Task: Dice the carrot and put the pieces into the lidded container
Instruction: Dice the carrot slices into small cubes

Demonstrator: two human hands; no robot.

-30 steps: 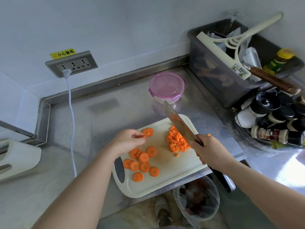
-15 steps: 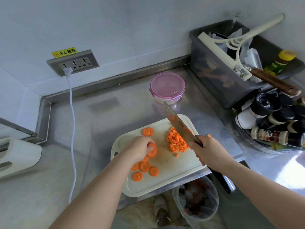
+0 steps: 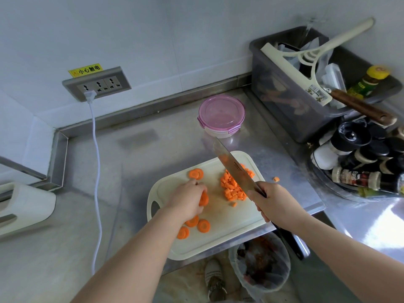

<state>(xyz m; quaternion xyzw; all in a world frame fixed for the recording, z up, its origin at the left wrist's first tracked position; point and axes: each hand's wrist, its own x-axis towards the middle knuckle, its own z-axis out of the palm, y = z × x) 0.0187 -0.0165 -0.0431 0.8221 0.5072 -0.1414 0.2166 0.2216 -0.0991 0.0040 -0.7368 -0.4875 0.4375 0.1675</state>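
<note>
We note the cutting board (image 3: 218, 243) at the front edge of the bench (image 3: 131, 171), with the work roughly half done.

Left side of board: the left hand (image 3: 188, 200) has its fingers curled round a small bunch of carrot slices (image 3: 204, 199), pinched together just above or on the board; we cannot tell how many. Loose slices (image 3: 203, 225) lie near the wrist, and two more (image 3: 196, 173) lie overlapping at the far edge. All of these are uncut rounds.

Middle, behind the board: the container (image 3: 221, 114) stands on the bench, well apart from the carrot, with its pink lid on and clipped. We see no carrot in it.

Right side of board: a heap of diced carrot (image 3: 231, 189), already cut small. The knife (image 3: 236, 169) is held above it, blade slanting up and away, clear of the board. The right hand (image 3: 273, 204) grips the handle, fingers wrapped round it. One stray cube (image 3: 276, 179) sits on the bench just off the board.

Our judgement: the slicing is finished and part of the dicing is done. Left to do: dice the remaining rounds, open the container, move all the pieces in and pick up the stray cube.
</note>
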